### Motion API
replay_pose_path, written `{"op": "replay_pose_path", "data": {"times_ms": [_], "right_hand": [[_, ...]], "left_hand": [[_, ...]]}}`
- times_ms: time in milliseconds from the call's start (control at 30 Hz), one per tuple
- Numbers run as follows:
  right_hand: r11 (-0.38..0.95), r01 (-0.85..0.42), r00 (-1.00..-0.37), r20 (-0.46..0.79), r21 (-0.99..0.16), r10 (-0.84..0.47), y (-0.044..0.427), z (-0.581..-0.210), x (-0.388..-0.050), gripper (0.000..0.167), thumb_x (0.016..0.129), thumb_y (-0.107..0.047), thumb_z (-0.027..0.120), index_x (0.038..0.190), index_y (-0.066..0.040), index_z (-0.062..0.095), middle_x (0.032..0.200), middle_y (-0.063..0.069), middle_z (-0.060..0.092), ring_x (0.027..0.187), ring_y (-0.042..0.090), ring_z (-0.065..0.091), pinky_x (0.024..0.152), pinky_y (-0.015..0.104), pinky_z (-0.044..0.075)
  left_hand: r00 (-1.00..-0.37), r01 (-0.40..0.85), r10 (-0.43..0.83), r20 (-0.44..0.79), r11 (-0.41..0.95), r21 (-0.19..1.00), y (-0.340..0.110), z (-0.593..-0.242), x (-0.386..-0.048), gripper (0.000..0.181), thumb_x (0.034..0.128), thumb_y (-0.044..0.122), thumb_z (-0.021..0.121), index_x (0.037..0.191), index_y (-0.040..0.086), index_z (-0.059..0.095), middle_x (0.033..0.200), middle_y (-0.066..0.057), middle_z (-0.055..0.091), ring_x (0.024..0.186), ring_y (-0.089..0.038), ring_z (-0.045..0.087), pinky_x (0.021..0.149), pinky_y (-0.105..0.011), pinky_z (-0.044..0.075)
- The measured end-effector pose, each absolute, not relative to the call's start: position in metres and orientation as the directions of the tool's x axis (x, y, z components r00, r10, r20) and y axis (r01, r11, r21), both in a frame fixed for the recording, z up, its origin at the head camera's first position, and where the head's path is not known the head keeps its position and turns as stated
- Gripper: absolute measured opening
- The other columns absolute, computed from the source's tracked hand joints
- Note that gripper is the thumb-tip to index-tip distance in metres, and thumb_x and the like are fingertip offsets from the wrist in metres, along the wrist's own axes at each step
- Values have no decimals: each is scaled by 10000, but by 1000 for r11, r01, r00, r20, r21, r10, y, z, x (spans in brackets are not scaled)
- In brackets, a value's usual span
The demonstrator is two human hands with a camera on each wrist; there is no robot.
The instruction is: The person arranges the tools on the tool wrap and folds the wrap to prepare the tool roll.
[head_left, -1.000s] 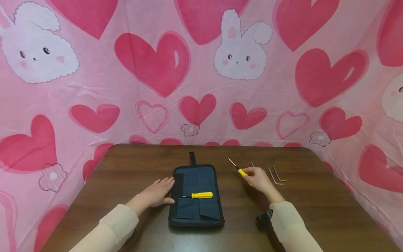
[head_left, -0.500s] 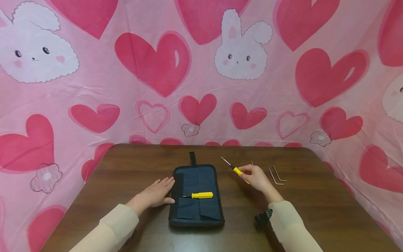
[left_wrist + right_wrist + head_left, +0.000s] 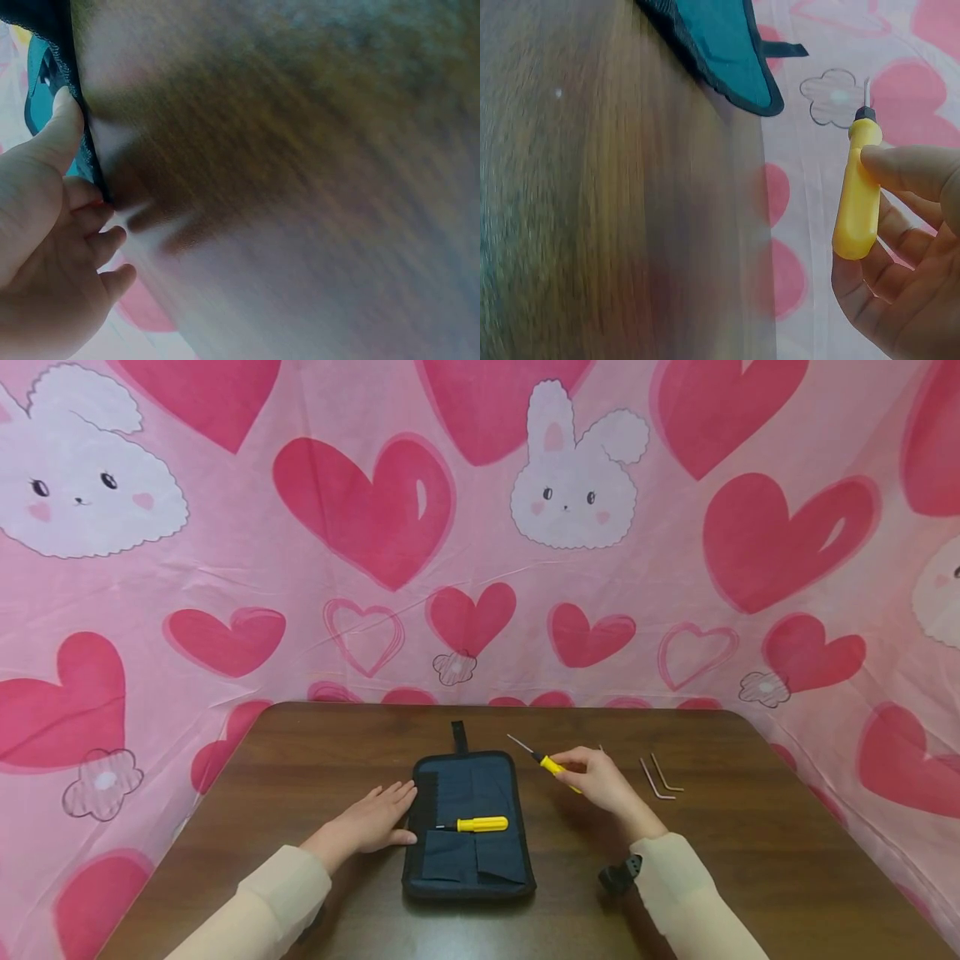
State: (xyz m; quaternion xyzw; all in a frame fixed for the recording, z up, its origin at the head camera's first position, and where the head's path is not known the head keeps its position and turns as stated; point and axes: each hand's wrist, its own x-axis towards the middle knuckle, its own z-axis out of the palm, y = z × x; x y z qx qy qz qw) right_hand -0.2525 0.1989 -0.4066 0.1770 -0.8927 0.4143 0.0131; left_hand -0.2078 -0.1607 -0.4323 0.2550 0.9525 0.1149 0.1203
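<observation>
A dark blue tool pouch (image 3: 450, 785) with black edging lies spread on the table, its strap (image 3: 459, 737) pointing away from me. Across its pockets rests a yellow-handled screwdriver (image 3: 482, 825), tip to the left. My left hand (image 3: 367, 820) touches the pouch's left edge with fingers stretched out; the left wrist view shows the thumb (image 3: 66, 120) over the edging. To the right of the pouch, my right hand (image 3: 600, 781) pinches a second yellow-handled screwdriver (image 3: 859, 195) between thumb and fingers. Its shaft points up and left, above the table.
Two bent hex keys (image 3: 657, 781) lie on the wooden table (image 3: 750, 860) right of my right hand. The tip of another thin rod (image 3: 601, 748) shows behind that hand. A pink cloth with hearts and rabbits (image 3: 480, 527) hangs behind the table.
My right hand has moved left toward the pouch, carrying the screwdriver with it. The left hand, the pouch and the screwdriver on it stay where they were.
</observation>
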Motion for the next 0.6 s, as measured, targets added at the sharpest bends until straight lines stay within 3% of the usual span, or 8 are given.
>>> {"op": "replay_pose_path", "data": {"times_ms": [600], "right_hand": [[574, -313, -921, 93, -756, -379, 168, -413, -246, 209, 840, -122, 681, 1048, -133, 696, 904, -39, 611, 803, 184, 551, 745, 296, 506]], "left_hand": [[-835, 468, 526, -164, 834, 293, -162, -433, -208, 728, 864, 399, 607, 1373, -58, 356, 1446, -189, 296, 1326, -344, 251, 1056, -502, 189]]}}
